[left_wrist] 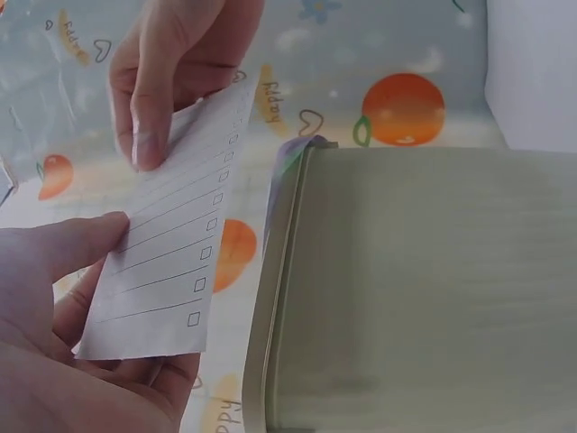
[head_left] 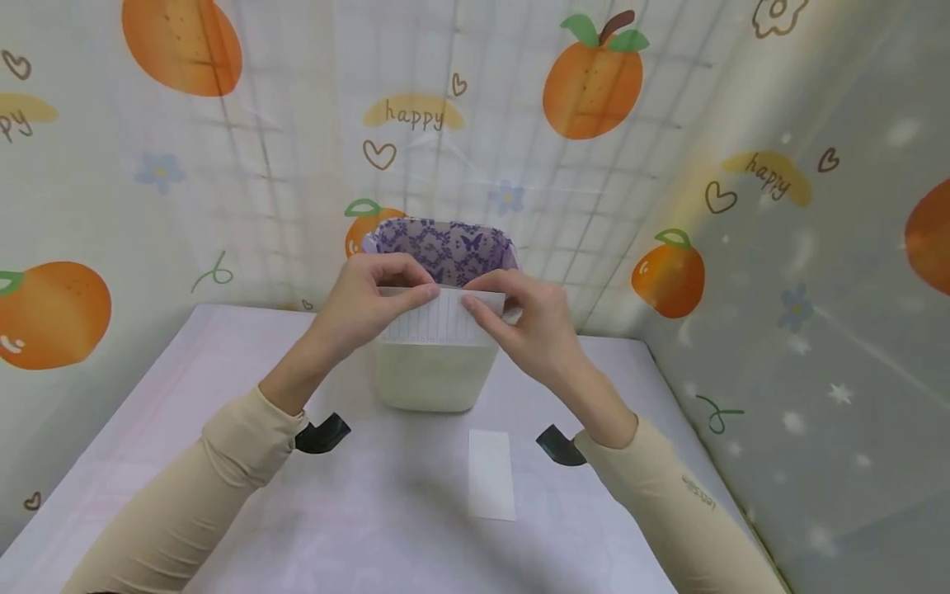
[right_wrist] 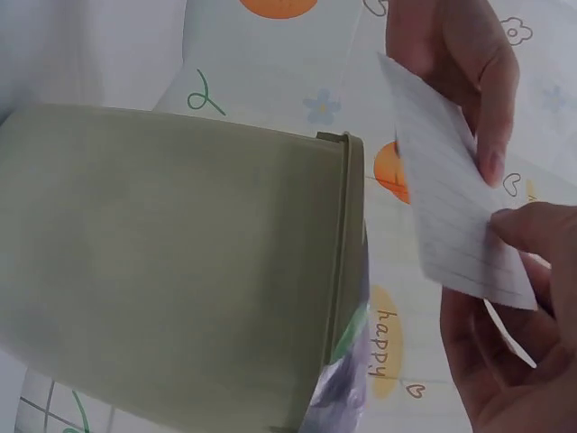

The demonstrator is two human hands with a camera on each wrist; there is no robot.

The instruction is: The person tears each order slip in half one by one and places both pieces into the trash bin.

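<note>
Left hand (head_left: pixel 368 295), right hand (head_left: pixel 533 326), pinching lined paper (head_left: pixel 434 323)

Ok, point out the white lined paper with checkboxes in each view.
Head: the white lined paper with checkboxes is near centre.
Left wrist: paper, left of centre.
Right wrist: paper, right of centre.
Shared landmark: the pale green plastic bin: behind, right of, then left of the paper, respectively.

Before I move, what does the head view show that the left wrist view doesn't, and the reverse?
Only head: the loose card on the table and the liner's patterned inside.
Only left wrist: the near rim of the bin, and checkboxes clear enough to make out.
Both: left hand and right hand pinching the sheet, the bin's outer wall, the fruit-print curtain.
</note>
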